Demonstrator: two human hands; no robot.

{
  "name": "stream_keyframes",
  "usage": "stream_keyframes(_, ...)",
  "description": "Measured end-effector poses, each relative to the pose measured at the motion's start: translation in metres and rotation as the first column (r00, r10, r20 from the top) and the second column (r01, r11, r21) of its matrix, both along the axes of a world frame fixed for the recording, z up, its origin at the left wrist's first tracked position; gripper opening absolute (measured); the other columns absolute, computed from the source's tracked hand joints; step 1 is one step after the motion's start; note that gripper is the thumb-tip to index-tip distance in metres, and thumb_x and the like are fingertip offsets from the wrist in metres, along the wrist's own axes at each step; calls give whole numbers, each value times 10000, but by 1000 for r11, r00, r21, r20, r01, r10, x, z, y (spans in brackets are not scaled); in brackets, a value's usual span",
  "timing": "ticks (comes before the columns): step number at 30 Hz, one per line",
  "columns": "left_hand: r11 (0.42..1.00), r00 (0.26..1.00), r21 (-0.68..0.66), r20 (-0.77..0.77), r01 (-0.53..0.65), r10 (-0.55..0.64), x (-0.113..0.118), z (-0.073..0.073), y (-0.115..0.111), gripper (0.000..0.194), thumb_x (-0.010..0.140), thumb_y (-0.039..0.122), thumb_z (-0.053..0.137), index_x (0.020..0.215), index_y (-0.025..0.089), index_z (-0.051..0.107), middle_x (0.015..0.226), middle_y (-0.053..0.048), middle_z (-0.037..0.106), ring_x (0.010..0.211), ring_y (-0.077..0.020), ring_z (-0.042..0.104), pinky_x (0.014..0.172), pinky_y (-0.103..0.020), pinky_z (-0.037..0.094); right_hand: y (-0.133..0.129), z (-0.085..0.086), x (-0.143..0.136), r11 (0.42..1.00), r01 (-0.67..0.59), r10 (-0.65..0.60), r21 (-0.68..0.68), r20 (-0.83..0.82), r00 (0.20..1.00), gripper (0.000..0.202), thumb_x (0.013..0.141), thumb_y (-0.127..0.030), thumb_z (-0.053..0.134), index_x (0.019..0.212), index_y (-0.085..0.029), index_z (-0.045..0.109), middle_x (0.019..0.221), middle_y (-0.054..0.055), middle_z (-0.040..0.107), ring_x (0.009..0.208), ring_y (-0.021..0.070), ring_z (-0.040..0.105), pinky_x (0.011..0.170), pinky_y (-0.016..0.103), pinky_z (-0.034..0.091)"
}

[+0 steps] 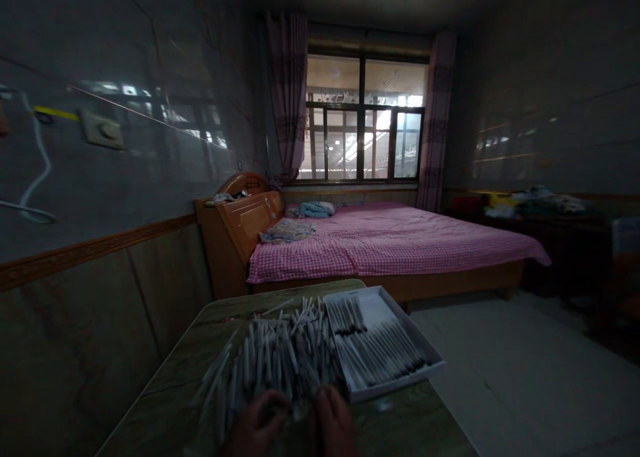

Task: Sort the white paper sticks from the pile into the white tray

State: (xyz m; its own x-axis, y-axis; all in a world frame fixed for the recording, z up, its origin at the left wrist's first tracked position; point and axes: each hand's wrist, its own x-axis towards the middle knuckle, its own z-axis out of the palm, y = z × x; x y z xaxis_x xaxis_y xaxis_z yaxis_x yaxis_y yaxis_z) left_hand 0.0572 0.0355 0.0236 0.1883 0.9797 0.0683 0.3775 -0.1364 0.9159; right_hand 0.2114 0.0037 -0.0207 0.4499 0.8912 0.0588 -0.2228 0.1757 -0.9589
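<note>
Two bare hands reach in from the bottom of the head view, at the near edge of a loose heap of slim sticks (285, 350) on a table (170, 370). The left hand (255, 427) is curled, thumb and forefinger bent towards each other; the right hand (333, 420) has its fingers close together, pointing forward. Whether either pinches a stick, I cannot tell.

Beside the heap, on the right, a shallow white tray (376, 305) holds more sticks in two rows, mostly side by side, dark ends towards the hands. By my judgement, the hands are working among the loose sticks; as these lie crossed and crowded, separating one calls for a narrow fingertip grip and a light touch.

Blur and dimness hide the fingertips and whatever is between them; the wrists and the table's near side are cut off. Beyond, a pink checked bedspread (400, 243) shows clearly, but items along the right wall sink into shadow.
</note>
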Motion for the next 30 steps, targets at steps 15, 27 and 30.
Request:
stream_keyframes(15,887,656,264,-753,380,-57,132,36,74,512,795,37,465,1250,184,648,1254,-126,730,1287,-248,589,1170,-461,337,14,14,55,859,479,-501,182,100,859,484,888,-680,551,814,-216,667,711,24,642,688,201,599,624,291,478)
stream_keyframes(27,838,599,334,-801,432,10,132,39,67,460,843,0,387,1140,173,692,1184,-157,746,1165,-266,657,1122,-495,377,27,-15,53,958,282,-287,55,152,946,555,971,-691,319,887,-245,639,784,51,681,698,203,640,633,285,523)
stream_keyframes(30,811,616,362,-788,459,3,126,36,63,438,853,2,389,1082,175,719,1110,-147,770,1121,-273,676,1132,-513,371,31,-25,55,943,330,-333,46,184,925,561,936,-732,373,933,-241,643,867,73,717,794,227,672,687,304,538)
